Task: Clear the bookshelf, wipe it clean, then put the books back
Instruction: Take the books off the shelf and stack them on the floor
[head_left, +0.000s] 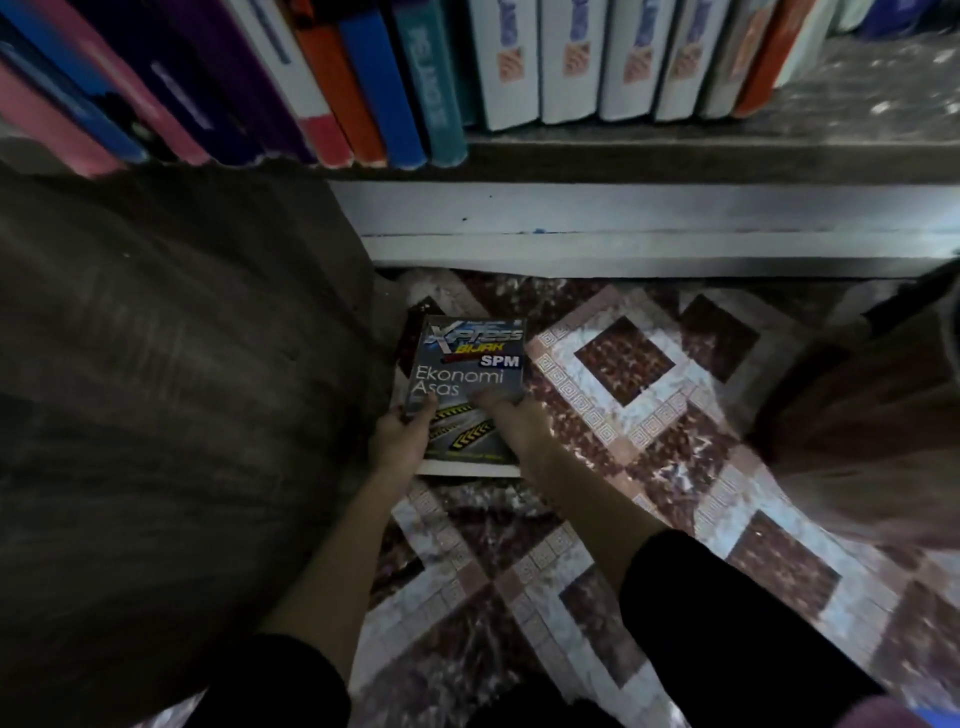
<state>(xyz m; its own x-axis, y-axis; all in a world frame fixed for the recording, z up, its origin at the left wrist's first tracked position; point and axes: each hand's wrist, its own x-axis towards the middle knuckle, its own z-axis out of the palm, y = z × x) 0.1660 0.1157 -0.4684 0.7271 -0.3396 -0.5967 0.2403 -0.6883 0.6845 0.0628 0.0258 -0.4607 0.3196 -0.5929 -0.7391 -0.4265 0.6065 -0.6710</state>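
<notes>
A grey book titled "Ekonomi Asas" lies flat on the patterned floor, on top of at least one other book whose white edge shows below it. My left hand holds its lower left side with the thumb on the cover. My right hand grips its lower right edge, fingers curled over the cover. Above, the bookshelf carries a row of upright books, several white spines to the right and coloured ones to the left. The shelf's right end is bare.
The floor has brown, pink and white tile-pattern covering. A large dark brown cloth mass fills the left side. Brown fabric lies at the right edge. The shelf's white base runs across below the books.
</notes>
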